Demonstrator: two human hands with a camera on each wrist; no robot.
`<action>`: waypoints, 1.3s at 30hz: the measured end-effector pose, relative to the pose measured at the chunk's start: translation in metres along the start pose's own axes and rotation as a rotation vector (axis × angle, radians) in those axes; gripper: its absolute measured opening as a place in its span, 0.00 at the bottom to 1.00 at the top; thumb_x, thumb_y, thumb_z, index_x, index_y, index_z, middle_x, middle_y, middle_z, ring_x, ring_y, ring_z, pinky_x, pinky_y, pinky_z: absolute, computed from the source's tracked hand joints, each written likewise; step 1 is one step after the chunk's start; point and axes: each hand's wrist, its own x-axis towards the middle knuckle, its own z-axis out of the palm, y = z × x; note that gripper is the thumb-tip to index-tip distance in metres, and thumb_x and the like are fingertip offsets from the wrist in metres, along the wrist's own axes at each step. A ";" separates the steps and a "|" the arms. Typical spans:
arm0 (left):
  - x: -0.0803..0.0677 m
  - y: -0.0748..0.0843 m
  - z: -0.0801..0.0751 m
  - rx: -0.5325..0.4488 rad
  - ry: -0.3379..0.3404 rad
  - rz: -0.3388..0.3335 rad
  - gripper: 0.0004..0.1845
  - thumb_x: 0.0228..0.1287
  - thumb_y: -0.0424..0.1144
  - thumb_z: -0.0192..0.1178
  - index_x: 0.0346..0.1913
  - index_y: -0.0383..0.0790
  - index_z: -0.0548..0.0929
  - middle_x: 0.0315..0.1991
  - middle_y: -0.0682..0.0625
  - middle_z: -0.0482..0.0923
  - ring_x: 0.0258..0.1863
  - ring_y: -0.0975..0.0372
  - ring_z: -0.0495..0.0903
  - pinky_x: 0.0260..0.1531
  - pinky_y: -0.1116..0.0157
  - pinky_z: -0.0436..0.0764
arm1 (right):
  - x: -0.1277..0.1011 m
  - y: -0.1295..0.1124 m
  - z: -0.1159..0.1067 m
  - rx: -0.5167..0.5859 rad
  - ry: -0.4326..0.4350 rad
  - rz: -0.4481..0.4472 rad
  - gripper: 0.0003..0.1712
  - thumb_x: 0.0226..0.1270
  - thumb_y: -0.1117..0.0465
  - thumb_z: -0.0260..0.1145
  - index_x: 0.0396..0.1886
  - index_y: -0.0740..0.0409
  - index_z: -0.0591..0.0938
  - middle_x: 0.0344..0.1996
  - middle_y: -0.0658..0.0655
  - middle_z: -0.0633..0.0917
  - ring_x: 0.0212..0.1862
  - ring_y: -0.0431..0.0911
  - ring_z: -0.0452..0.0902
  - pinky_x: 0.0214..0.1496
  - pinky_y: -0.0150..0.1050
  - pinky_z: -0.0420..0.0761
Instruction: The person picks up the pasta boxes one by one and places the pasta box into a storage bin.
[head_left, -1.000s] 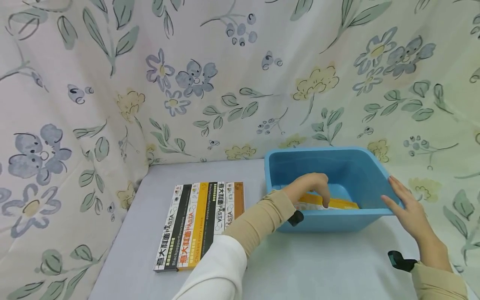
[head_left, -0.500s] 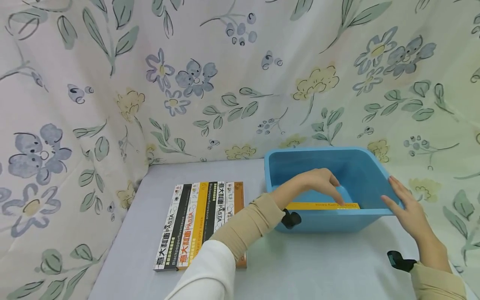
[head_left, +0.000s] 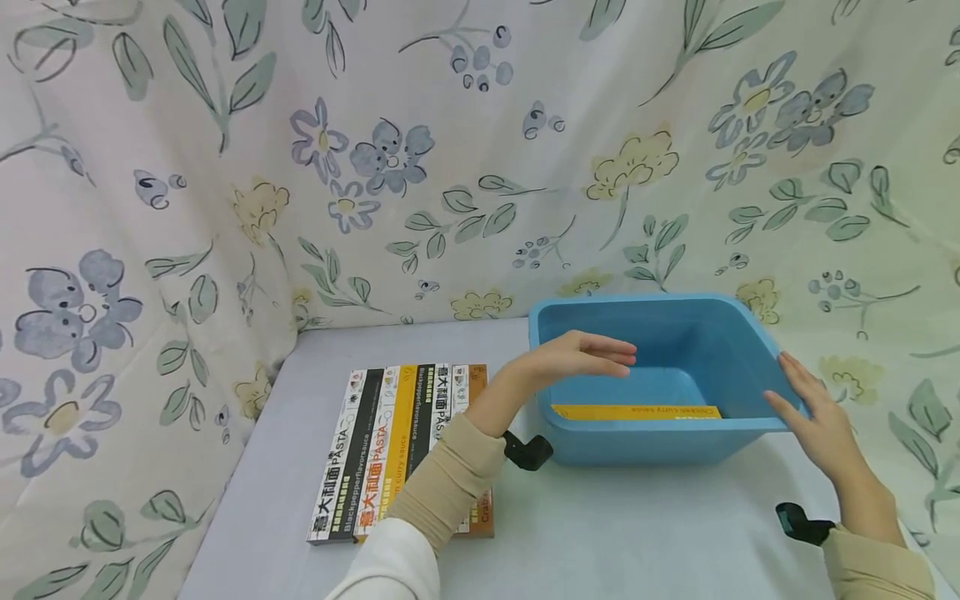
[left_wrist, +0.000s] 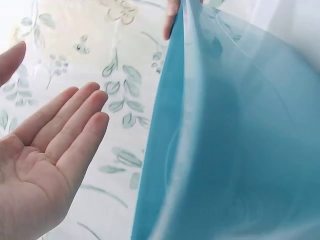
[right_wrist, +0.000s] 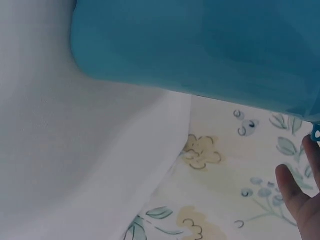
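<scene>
A blue plastic tub (head_left: 738, 323) stands on the grey table, right of centre. Inside it a yellow pasta box (head_left: 636, 412) lies against the near wall. My left hand (head_left: 581, 354) hovers over the tub's left rim, fingers straight, holding nothing; the left wrist view shows its empty palm (left_wrist: 37, 160) beside the tub wall (left_wrist: 210, 150). My right hand (head_left: 813, 412) rests with straight fingers against the tub's right rim. A row of pasta boxes (head_left: 401, 442) lies flat left of the tub, partly under my left forearm.
Floral cloth (head_left: 420, 167) hangs behind and at both sides, closing in the grey table (head_left: 637, 533). The right wrist view shows the tub's underside (right_wrist: 200, 45), the table and cloth, with fingertips (right_wrist: 300, 200) at the right edge.
My left hand let go of the yellow pasta box inside the tub, then rose and drew back left over the rim. The box now lies flat. The right hand stayed put.
</scene>
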 end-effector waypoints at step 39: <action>-0.190 -0.145 -0.052 -0.334 0.488 0.084 0.29 0.74 0.32 0.45 0.72 0.22 0.52 0.72 0.30 0.52 0.71 0.50 0.59 0.63 0.70 0.65 | 0.002 0.003 0.001 0.005 -0.007 0.009 0.38 0.74 0.56 0.52 0.78 0.55 0.49 0.77 0.55 0.44 0.73 0.70 0.35 0.60 0.78 0.37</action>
